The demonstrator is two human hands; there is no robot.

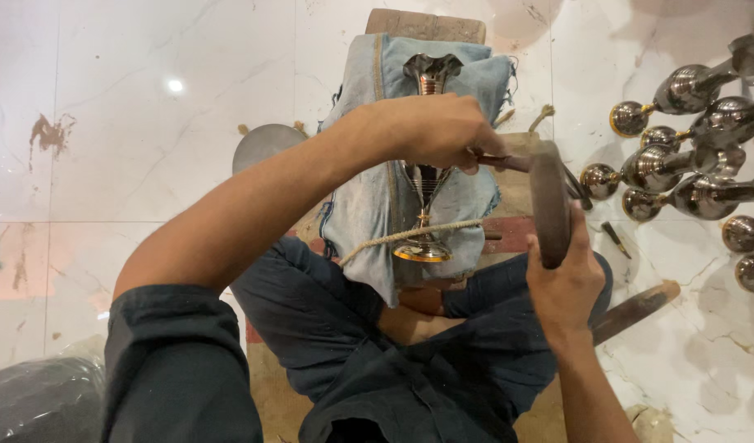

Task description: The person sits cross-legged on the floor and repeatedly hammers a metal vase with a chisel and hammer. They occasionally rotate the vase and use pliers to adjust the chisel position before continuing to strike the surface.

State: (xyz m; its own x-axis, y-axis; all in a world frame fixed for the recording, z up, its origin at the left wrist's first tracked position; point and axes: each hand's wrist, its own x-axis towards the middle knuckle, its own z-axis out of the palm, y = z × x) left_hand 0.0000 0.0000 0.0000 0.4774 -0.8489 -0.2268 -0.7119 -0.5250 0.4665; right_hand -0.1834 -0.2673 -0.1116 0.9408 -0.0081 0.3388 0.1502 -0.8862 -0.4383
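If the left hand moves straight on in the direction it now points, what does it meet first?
The left hand points rightward, gripping a thin tool. Straight on, it would probably first meet the dark wooden mallet that the right hand holds; depth is unclear.

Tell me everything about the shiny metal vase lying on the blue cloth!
The metal vase looks like polished silver-coloured metal with a gold-coloured ring at its round foot and a wavy, flared mouth. It lies lengthwise on worn blue denim cloth, foot toward the person, mouth away. A rope crosses its stem near the foot. The left hand covers its middle, holding a thin tool there; the right hand holds a wooden mallet beside it.
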